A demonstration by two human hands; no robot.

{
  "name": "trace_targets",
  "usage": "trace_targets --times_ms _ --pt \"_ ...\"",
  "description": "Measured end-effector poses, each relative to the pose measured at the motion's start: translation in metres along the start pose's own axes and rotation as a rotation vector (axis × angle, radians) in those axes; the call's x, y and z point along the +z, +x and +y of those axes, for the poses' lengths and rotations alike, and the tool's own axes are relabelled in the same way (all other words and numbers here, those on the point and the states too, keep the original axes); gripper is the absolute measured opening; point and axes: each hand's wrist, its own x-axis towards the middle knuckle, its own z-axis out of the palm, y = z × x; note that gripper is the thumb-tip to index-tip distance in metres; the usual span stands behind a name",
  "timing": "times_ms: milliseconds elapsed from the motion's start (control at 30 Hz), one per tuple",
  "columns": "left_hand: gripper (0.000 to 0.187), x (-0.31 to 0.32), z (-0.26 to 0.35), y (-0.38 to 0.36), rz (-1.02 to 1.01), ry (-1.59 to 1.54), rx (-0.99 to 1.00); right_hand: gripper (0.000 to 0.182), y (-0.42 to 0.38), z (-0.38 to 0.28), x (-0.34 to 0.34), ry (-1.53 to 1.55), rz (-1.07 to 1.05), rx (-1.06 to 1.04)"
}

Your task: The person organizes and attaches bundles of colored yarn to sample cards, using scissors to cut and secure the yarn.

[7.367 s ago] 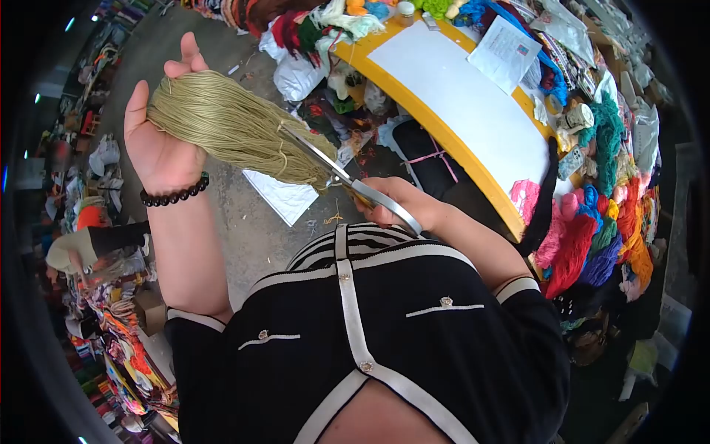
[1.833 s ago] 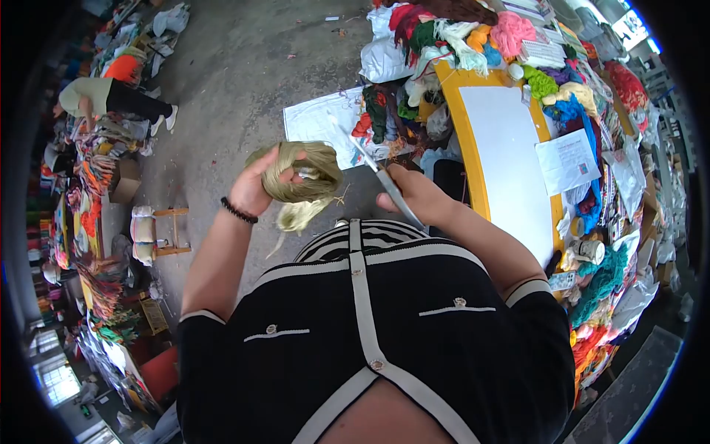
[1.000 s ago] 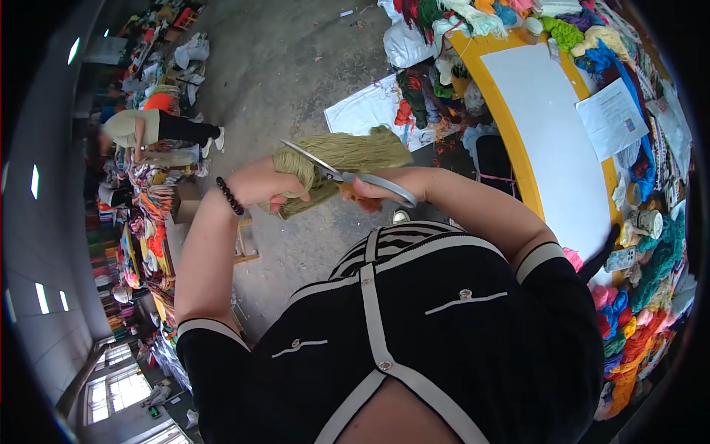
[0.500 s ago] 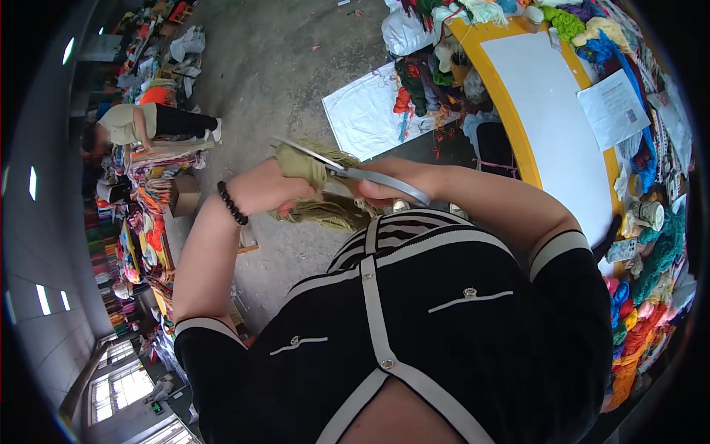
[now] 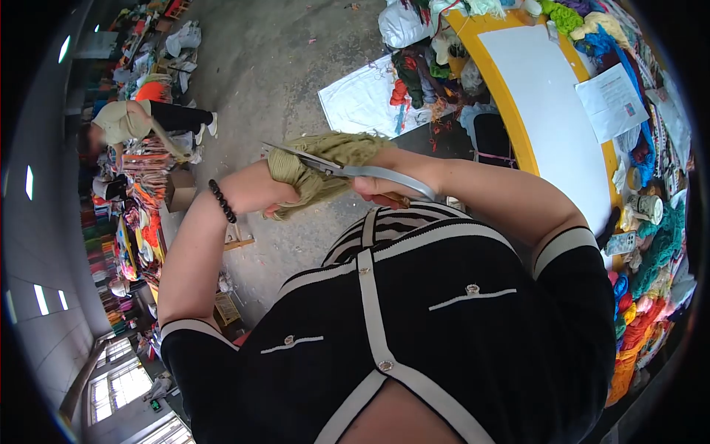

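My left hand, with a dark beaded bracelet at the wrist, is wrapped round a bundle of olive-green yarn. Loose strands of the bundle spread toward the right forearm, passing behind the scissors. My right hand is closed on a pair of scissors with grey handles. Their blades point left and lie across the front of the yarn, tips near the left wrist. Some of the right hand's fingers are hidden behind the handle.
A yellow-edged table with a white top stands at the right, with colourful yarn heaped along it. A white sheet lies on the floor ahead. Another person is at the left beside piled yarn and a cardboard box.
My left hand has shifted slightly left with the yarn. The strands that hung below the hands now lie higher, toward the right forearm. The other person's arms have moved.
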Motion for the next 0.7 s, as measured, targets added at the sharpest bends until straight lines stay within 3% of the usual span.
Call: trace_targets --times_ms 67,200,333,467,567,700 --pt "0.013 0.003 0.001 0.002 -0.050 0.135 -0.045 0.075 0.005 0.004 0.002 -0.033 0.008 -0.124" --pt "0.017 0.009 0.019 -0.005 -0.074 0.298 -0.071 0.075 0.010 0.008 0.007 -0.083 0.066 -0.176" --pt "0.023 0.010 0.015 -0.004 0.023 0.352 -0.084 0.081 -0.005 -0.002 0.001 -0.193 0.035 0.037" --pt "0.028 0.021 0.030 -0.002 0.011 0.600 -0.066 0.080 0.008 0.009 0.010 0.019 0.052 -0.196" --pt "0.030 0.013 0.012 0.000 0.090 0.504 0.016 0.075 0.000 0.006 0.002 0.037 -0.025 -0.045" --pt "0.025 0.008 0.005 0.010 0.093 0.450 -0.004 0.064 -0.013 0.008 0.003 0.089 0.123 0.029"
